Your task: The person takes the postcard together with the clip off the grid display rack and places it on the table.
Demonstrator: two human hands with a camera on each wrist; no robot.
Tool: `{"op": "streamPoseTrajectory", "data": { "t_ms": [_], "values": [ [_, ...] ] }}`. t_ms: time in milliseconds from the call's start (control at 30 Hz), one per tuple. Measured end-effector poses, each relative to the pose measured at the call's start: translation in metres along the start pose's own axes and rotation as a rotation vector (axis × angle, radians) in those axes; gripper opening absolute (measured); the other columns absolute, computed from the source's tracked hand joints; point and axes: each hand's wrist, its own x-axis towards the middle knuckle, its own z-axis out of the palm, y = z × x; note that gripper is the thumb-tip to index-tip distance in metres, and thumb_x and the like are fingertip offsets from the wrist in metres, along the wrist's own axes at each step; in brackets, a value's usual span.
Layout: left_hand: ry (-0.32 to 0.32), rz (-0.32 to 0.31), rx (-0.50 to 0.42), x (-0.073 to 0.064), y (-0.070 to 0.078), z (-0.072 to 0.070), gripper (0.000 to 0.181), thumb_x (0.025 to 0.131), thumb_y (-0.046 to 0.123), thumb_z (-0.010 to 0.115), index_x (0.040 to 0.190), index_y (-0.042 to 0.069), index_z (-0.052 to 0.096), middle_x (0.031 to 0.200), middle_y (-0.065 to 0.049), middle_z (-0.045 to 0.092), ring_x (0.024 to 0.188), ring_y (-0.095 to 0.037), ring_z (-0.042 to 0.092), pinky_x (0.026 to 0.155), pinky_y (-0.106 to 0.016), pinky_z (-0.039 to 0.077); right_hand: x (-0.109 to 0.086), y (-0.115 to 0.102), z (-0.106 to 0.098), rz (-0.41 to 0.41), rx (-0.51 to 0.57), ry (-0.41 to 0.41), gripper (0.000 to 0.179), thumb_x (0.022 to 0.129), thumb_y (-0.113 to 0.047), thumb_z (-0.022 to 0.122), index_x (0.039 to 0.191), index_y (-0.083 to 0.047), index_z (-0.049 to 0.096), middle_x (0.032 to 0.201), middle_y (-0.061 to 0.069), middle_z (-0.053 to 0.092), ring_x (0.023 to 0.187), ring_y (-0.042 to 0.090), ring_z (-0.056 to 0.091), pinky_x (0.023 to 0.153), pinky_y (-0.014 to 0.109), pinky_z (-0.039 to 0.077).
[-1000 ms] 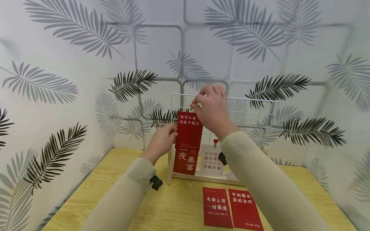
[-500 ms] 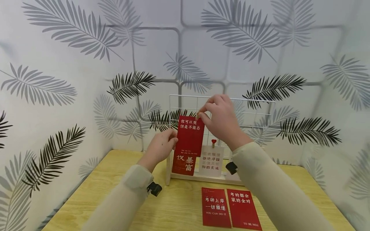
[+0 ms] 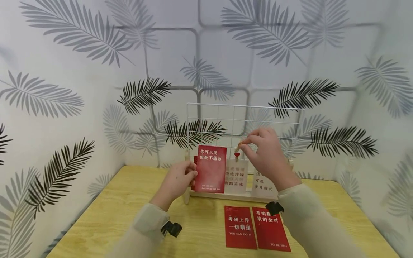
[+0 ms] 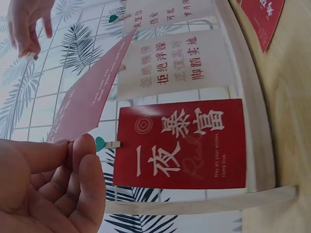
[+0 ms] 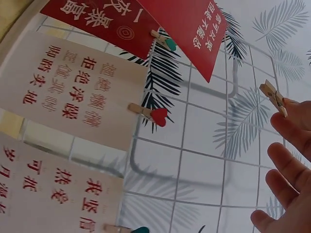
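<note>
My left hand point(image 3: 175, 181) pinches the left edge of a red card point(image 3: 210, 172) with white lettering, tilted out in front of the wire grid rack point(image 3: 243, 105). Between the thumb and forefinger of my right hand point(image 3: 266, 156) is a small wooden clothespin point(image 5: 273, 96), apart from the card. Behind the held card, another red card point(image 4: 180, 145) hangs on the grid from a clothespin with a green heart point(image 4: 100, 143). Beside it hang a white card point(image 5: 77, 87) under a red-heart clothespin point(image 5: 159, 116) and a second white card point(image 5: 53, 187).
Two red cards lie side by side on the wooden table in front of the rack, a left one point(image 3: 240, 227) and a right one point(image 3: 271, 229). The rack's wooden base point(image 4: 260, 121) runs along below the hung cards. Leaf-patterned walls point(image 3: 277, 53) stand behind and at the sides.
The right hand has moved right and down with the clothespin, away from the card's top edge. The left hand's card has come lower, now covering most of the hung red card.
</note>
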Motion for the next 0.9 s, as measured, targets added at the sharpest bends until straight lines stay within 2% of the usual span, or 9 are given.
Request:
{"op": "streamPoseTrajectory", "data": {
  "t_ms": [67, 200, 367, 467, 700, 900],
  "values": [
    [-0.007, -0.024, -0.020, -0.007, -0.006, 0.004, 0.005, 0.101, 0.008, 0.061, 0.105, 0.006, 0.064, 0.084, -0.007, 0.063, 0.071, -0.024, 0.063, 0.068, -0.041, 0.056, -0.012, 0.005, 0.004, 0.015, -0.002, -0.009, 0.009, 0.093, -0.021, 0.076, 0.093, -0.013, 0.078, 0.105, 0.005, 0.062, 0.109, 0.031, 0.048, 0.095, 0.052, 0.039],
    [-0.022, -0.042, -0.030, -0.020, -0.018, 0.010, 0.005, 0.101, 0.008, 0.061, 0.105, 0.006, 0.064, 0.083, -0.007, 0.063, 0.069, -0.022, 0.062, 0.065, -0.036, 0.056, -0.035, 0.013, 0.009, 0.035, 0.016, -0.009, 0.008, 0.093, -0.019, 0.076, 0.092, -0.012, 0.078, 0.103, 0.006, 0.062, 0.108, 0.031, 0.049, 0.095, 0.053, 0.039],
    [-0.049, -0.064, -0.059, -0.031, -0.027, 0.014, 0.006, 0.101, 0.008, 0.060, 0.105, 0.004, 0.063, 0.080, -0.008, 0.062, 0.067, -0.021, 0.061, 0.063, -0.037, 0.055, -0.055, 0.026, 0.008, 0.065, 0.069, 0.009, 0.006, 0.093, -0.016, 0.075, 0.091, -0.011, 0.078, 0.103, 0.006, 0.061, 0.108, 0.031, 0.049, 0.093, 0.053, 0.038],
    [-0.070, -0.073, -0.074, -0.036, -0.032, 0.016, 0.005, 0.101, 0.006, 0.059, 0.104, 0.003, 0.063, 0.079, -0.008, 0.062, 0.067, -0.020, 0.061, 0.065, -0.038, 0.056, -0.067, 0.034, 0.005, 0.114, 0.090, -0.017, 0.008, 0.094, -0.016, 0.073, 0.092, -0.010, 0.078, 0.105, 0.007, 0.061, 0.109, 0.033, 0.048, 0.097, 0.055, 0.036],
    [-0.126, -0.124, -0.107, -0.043, -0.044, 0.024, 0.006, 0.101, 0.006, 0.058, 0.104, 0.002, 0.061, 0.080, -0.009, 0.062, 0.067, -0.020, 0.063, 0.064, -0.035, 0.056, -0.092, 0.048, -0.001, 0.181, 0.087, -0.054, 0.010, 0.095, -0.018, 0.073, 0.094, -0.010, 0.078, 0.105, 0.008, 0.063, 0.105, 0.032, 0.051, 0.089, 0.055, 0.040],
    [-0.137, -0.140, -0.123, -0.044, -0.046, 0.029, 0.007, 0.101, 0.005, 0.058, 0.105, 0.001, 0.062, 0.083, -0.009, 0.062, 0.067, -0.020, 0.062, 0.061, -0.034, 0.054, -0.101, 0.058, -0.010, 0.264, 0.092, -0.101, 0.016, 0.097, -0.023, 0.071, 0.098, -0.009, 0.077, 0.110, 0.010, 0.064, 0.117, 0.038, 0.050, 0.095, 0.061, 0.040]
  ]
}}
